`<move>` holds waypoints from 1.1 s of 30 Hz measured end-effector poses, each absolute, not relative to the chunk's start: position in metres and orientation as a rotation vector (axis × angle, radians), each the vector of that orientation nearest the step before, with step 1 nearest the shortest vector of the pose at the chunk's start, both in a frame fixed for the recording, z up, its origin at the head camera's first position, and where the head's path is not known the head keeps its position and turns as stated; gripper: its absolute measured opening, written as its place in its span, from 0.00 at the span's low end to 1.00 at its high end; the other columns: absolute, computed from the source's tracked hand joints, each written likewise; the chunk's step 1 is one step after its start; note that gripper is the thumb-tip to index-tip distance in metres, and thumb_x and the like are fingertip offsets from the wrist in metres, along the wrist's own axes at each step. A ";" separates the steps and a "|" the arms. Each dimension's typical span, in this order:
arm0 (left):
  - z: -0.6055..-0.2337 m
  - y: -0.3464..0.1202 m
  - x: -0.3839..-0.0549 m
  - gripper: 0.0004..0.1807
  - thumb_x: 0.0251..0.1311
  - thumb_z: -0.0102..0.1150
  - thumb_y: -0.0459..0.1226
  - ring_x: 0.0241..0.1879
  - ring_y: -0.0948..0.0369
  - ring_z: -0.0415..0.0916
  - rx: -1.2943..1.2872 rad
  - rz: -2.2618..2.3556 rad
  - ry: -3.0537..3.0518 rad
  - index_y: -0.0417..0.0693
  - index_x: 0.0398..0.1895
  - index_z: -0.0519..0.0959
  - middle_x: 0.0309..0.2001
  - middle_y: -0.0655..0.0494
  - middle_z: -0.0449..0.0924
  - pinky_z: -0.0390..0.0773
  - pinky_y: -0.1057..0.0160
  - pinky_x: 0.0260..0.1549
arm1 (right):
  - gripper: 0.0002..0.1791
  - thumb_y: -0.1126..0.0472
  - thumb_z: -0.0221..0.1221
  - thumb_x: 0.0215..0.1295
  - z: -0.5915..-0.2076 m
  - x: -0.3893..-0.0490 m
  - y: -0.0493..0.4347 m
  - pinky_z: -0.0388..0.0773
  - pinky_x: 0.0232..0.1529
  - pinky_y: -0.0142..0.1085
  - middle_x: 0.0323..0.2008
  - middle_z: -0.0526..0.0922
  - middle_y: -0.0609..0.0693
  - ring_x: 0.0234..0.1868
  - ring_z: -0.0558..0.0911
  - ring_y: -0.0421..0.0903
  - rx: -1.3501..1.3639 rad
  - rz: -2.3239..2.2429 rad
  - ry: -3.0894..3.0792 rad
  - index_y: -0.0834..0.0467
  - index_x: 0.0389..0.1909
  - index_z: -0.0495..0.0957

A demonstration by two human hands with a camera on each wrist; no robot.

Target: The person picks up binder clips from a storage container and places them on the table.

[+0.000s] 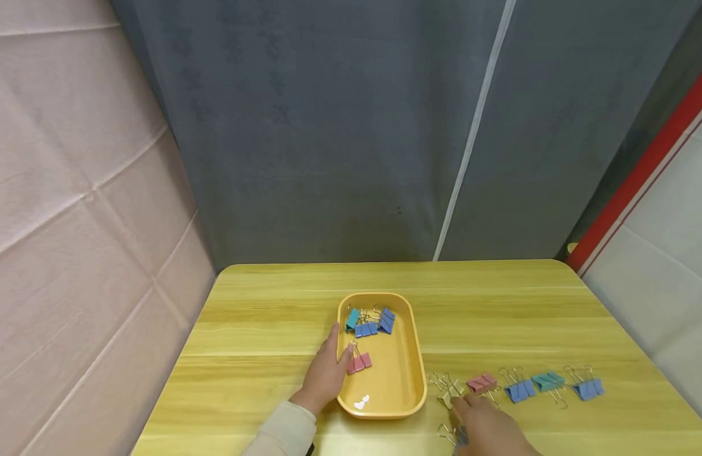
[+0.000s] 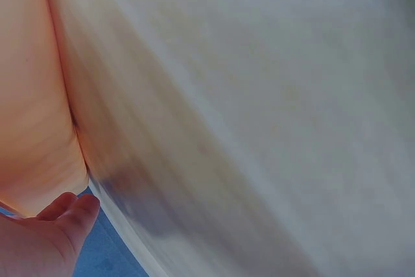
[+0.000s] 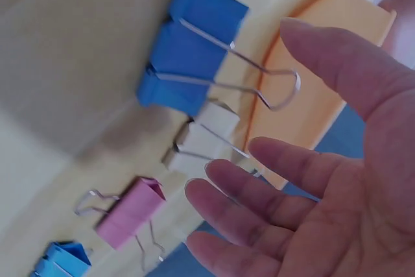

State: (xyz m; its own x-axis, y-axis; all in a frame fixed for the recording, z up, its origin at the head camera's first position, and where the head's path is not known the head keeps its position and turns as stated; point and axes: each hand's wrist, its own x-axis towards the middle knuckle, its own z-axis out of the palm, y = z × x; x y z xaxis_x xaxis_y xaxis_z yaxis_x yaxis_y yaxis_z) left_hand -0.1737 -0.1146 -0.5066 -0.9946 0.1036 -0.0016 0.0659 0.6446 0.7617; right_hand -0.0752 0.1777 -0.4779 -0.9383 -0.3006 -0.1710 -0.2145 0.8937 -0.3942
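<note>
My left hand (image 1: pixel 325 370) grips the left rim of a yellow-orange tray (image 1: pixel 393 383), its thumb over the inside next to a pink binder clip (image 1: pixel 359 363). In the left wrist view, fingertips touch the tray wall (image 2: pixel 35 95). My right hand (image 1: pixel 490 427) reaches low over the table just right of the tray. Its thumb and fingers are spread around a blue binder clip (image 3: pixel 194 47) in the right wrist view, with no grip on it. A pale yellow binder clip (image 1: pixel 450 394) lies right by the fingertips, and a pink binder clip (image 1: pixel 482 382) is just beyond.
At the tray's far end lie a teal clip (image 1: pixel 352 318) and blue clips (image 1: pixel 387 321). Farther right, a row on the wooden table (image 1: pixel 259 329) holds a blue clip (image 1: pixel 520 391), a teal clip (image 1: pixel 548 380) and another blue clip (image 1: pixel 589 388). A grey curtain (image 1: pixel 328 126) hangs behind.
</note>
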 end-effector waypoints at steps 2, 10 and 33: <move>-0.507 -0.115 -0.174 0.36 0.72 0.44 0.51 0.68 0.39 0.58 0.142 1.300 2.804 0.46 0.76 0.49 0.71 0.38 0.58 0.59 0.40 0.66 | 0.37 0.58 0.75 0.38 -0.473 -0.076 0.176 0.83 0.33 0.49 0.47 0.78 0.60 0.43 0.80 0.58 -0.362 -0.534 2.868 0.67 0.52 0.75; -0.509 -0.114 -0.175 0.36 0.72 0.44 0.51 0.68 0.39 0.58 0.142 1.308 2.801 0.46 0.76 0.49 0.71 0.38 0.58 0.59 0.40 0.67 | 0.38 0.57 0.76 0.40 -0.453 -0.079 0.170 0.83 0.40 0.51 0.51 0.77 0.64 0.47 0.79 0.60 -0.351 -0.460 3.041 0.66 0.55 0.74; -0.508 -0.116 -0.173 0.36 0.72 0.43 0.52 0.68 0.38 0.58 0.138 1.311 2.803 0.46 0.76 0.49 0.71 0.37 0.58 0.59 0.39 0.66 | 0.42 0.56 0.75 0.44 -0.401 -0.125 0.131 0.78 0.54 0.53 0.60 0.71 0.66 0.59 0.73 0.63 -0.575 -0.433 3.192 0.63 0.62 0.70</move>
